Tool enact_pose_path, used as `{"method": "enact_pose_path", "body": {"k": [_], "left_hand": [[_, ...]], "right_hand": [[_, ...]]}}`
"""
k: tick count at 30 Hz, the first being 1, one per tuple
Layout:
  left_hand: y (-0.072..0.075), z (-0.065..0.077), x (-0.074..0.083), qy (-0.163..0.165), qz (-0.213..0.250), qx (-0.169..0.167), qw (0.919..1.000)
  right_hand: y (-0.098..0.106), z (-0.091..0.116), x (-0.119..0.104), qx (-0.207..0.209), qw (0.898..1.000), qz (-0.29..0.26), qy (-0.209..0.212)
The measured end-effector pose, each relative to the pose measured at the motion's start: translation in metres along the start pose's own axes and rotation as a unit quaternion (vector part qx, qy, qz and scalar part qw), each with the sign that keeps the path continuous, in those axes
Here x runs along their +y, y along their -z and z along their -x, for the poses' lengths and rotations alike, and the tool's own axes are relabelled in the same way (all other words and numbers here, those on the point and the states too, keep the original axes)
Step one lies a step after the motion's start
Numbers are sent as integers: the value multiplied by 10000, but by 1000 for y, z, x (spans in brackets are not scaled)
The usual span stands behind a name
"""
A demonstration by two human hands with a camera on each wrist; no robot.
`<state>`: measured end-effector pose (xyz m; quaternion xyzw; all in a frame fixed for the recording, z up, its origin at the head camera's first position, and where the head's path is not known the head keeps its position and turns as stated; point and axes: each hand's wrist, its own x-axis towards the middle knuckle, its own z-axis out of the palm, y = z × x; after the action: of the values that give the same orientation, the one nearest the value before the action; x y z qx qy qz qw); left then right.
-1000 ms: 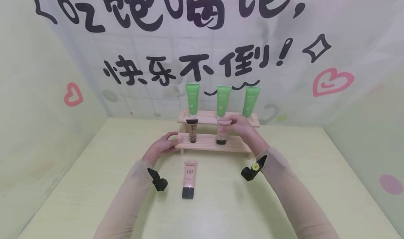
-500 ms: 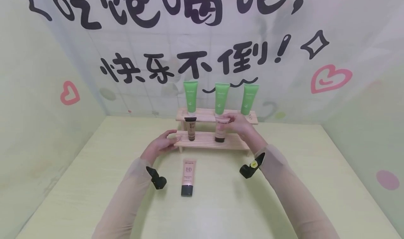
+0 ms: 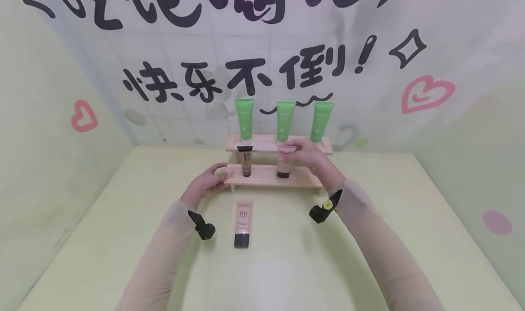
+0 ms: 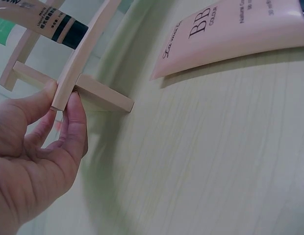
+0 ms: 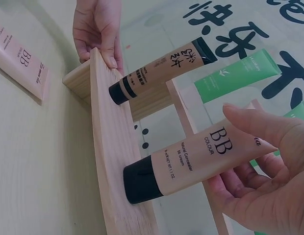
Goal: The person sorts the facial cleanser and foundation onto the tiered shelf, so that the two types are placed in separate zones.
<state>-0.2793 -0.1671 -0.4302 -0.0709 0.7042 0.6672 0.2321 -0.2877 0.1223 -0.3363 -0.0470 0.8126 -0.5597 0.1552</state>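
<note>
A two-tier wooden rack (image 3: 262,176) stands at the back of the table. My left hand (image 3: 207,183) pinches the left end of its lower shelf, thumb on top and fingers beneath, as the left wrist view shows. With my right hand (image 3: 307,158) I hold a pink BB cream tube (image 5: 191,161) near its upper end. Its black cap points down and appears to touch the lower shelf. Left of it on that shelf stands a brown tube (image 3: 246,161) with black ends. Another pink BB cream tube (image 3: 244,222) lies flat on the table in front of the rack.
On the upper shelf stand three green tubes, at left (image 3: 245,119), middle (image 3: 285,121) and right (image 3: 321,121). Behind the rack rises a printed backdrop (image 3: 184,42) with dark lettering. Side panels flank the pale table (image 3: 311,265).
The whole scene has shifted slightly up and left in the head view. Both hands keep their holds, on the rack and on the upright pink tube.
</note>
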Motion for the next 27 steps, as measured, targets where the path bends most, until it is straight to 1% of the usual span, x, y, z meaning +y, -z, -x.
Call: {"method": "enact_pose_path", "body": {"k": [3,5,10,14,20,27], "left_hand": [[1,1,3,8,-9,18,10000],[2,1,4,4,8,7,10000],[2,1,5,-19,36,-18,10000],[2,-1,3,-17,69,-36,10000],[1,-1,1,8,107,-37,9999],[2,-1,-1,-21,46,-52,10000]], "right_hand": [[0,0,-4,-6,10000,-28,35],[0,0,-6,5,10000,-63,-24],[2,1,-9,89,9991,-153,-375],[4,4,-12,74,9984,-260,-506],[7,7,-14,-48,9979,-488,-414],[10,12,-18,-156,9954,-935,-112]]}}
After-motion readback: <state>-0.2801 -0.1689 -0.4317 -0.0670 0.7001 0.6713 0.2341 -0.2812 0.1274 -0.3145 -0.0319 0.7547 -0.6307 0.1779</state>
